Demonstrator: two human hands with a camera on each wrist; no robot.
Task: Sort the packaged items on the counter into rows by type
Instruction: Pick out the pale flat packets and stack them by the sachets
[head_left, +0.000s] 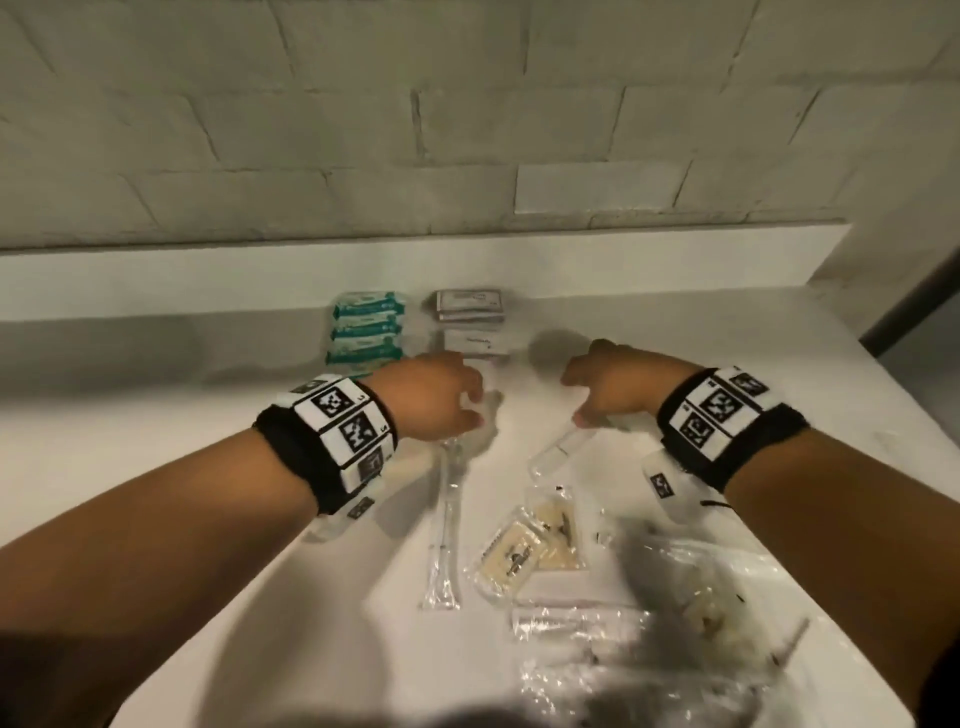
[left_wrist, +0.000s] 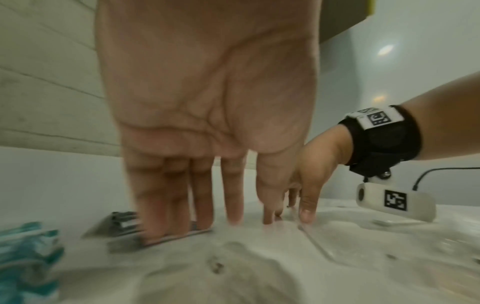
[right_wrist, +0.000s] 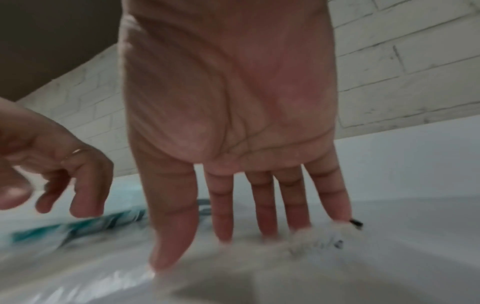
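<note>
On the white counter (head_left: 208, 441) a column of teal packets (head_left: 366, 332) lies at the back, with a column of grey-and-white packets (head_left: 470, 322) to its right. My left hand (head_left: 457, 400) reaches down just in front of the grey packets, its straight fingers (left_wrist: 205, 214) touching the counter at the top end of a long clear packet (head_left: 445, 525). My right hand (head_left: 597, 395) presses straight fingers (right_wrist: 223, 230) and thumb on a second long clear packet (head_left: 558, 452) that lies slanted. Neither hand grips anything. Beige packets (head_left: 524, 551) lie nearer me.
A crumpled clear plastic bag (head_left: 675, 639) with more items fills the near right of the counter. A low white ledge (head_left: 467, 265) and a brick wall close off the back. The counter's edge (head_left: 904, 395) runs diagonally at the right.
</note>
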